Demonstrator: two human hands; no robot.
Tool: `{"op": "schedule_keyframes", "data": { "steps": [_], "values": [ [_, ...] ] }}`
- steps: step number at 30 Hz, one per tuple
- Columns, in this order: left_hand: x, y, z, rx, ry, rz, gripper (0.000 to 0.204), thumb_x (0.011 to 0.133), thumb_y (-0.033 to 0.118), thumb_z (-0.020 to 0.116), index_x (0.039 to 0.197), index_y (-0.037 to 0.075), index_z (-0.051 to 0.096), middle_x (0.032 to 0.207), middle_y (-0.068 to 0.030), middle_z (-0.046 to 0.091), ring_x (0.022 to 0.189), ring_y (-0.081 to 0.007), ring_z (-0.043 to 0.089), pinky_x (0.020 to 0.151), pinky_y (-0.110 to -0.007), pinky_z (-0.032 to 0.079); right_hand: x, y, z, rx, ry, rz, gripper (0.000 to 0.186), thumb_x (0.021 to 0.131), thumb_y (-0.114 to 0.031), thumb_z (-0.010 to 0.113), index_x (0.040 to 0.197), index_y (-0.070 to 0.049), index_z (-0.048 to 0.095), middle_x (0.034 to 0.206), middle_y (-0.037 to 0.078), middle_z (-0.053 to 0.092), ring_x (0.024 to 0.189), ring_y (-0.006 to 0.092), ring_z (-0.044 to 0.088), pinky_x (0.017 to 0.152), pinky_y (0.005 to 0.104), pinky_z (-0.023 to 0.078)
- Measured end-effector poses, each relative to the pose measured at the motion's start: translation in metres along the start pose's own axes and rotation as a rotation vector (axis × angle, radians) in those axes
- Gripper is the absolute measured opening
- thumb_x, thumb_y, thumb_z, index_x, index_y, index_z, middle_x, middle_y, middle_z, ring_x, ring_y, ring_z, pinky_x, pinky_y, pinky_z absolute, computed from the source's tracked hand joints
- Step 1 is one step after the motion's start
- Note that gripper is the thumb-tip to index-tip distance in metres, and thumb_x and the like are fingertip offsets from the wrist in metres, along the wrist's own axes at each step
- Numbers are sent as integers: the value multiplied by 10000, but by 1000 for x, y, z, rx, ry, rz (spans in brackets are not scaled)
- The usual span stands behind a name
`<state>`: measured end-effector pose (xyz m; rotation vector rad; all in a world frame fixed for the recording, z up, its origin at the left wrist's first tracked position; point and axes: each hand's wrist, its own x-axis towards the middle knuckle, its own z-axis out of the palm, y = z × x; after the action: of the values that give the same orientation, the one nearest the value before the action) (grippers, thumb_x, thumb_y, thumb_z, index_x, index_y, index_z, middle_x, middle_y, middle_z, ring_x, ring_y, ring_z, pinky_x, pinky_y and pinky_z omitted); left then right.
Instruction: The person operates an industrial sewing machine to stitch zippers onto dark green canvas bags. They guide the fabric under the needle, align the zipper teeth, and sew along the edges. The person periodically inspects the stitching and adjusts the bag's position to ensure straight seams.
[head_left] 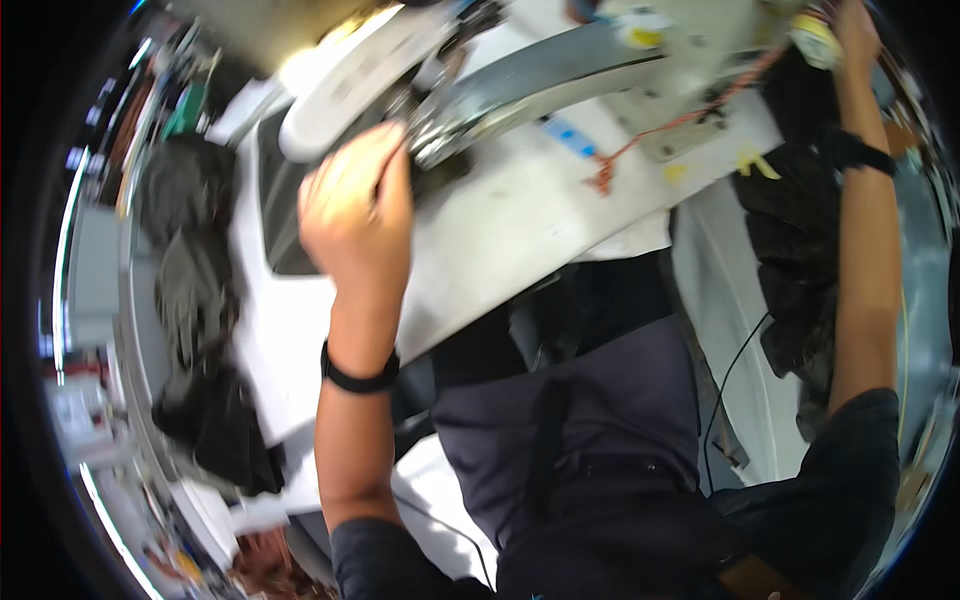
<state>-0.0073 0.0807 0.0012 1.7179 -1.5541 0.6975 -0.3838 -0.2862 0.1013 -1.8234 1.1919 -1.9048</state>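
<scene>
My left hand is closed, fingers curled at the needle area of a sewing machine; whatever it may hold is hidden behind it. A dark olive fabric piece lies beside and under that hand on the white table. My right hand reaches to the upper right edge, beside a yellowish object at the machine's end; its fingers are too blurred and cut off to read.
Dark crumpled cloth heaps lie along the left, and more dark cloth lies under my right arm. A blue item, orange threads and yellow tape bits sit on the table. A black cable hangs at the right.
</scene>
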Motion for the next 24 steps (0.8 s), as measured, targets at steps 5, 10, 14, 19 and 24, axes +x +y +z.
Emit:
{"op": "schedule_keyframes", "data": {
  "steps": [5, 10, 14, 19, 24],
  "values": [
    [-8, -13, 16, -65, 3, -35, 165, 964, -5, 713, 1099, -21, 805, 1104, -147, 806, 996, -244, 773, 928, -332, 587, 129, 13, 35, -356, -115, 20, 720, 898, -532, 687, 1131, 149, 693, 1117, 359, 727, 1081, 447, 722, 964, 492, 536],
    [-17, 1, 13, 38, -76, -131, 193, 988, 35, 711, 1155, -27, 786, 1135, -138, 797, 1025, -269, 755, 942, -356, 549, 65, 37, 56, -87, 388, -236, 540, 1079, -481, 557, 1057, 37, 709, 860, 148, 708, 753, 221, 612, 726, 403, 529],
    [-14, 11, 12, 96, -62, -111, 169, 979, 21, 716, 1123, -33, 787, 1133, -133, 797, 1034, -276, 758, 939, -363, 547, 10, 36, 39, 413, 362, -97, 488, 1088, -421, 588, 874, 15, 624, 724, 78, 606, 691, 193, 531, 668, 401, 476],
    [-15, -24, 6, -19, -29, -32, 168, 978, 24, 722, 1120, -38, 789, 1138, -156, 792, 1024, -290, 756, 938, -366, 577, 10, 35, 54, 283, 299, -117, 466, 1104, -396, 524, 947, 5, 701, 770, 193, 675, 714, 391, 614, 717, 473, 505],
    [9, -30, -11, -223, -270, 124, 184, 979, -17, 674, 1135, -39, 769, 1149, -186, 782, 1073, -306, 757, 983, -367, 570, -108, 5, -23, 467, 229, -1, 284, 1098, -212, 529, 1122, 16, 696, 852, 108, 702, 771, 184, 677, 670, 329, 532]
  ]
}}
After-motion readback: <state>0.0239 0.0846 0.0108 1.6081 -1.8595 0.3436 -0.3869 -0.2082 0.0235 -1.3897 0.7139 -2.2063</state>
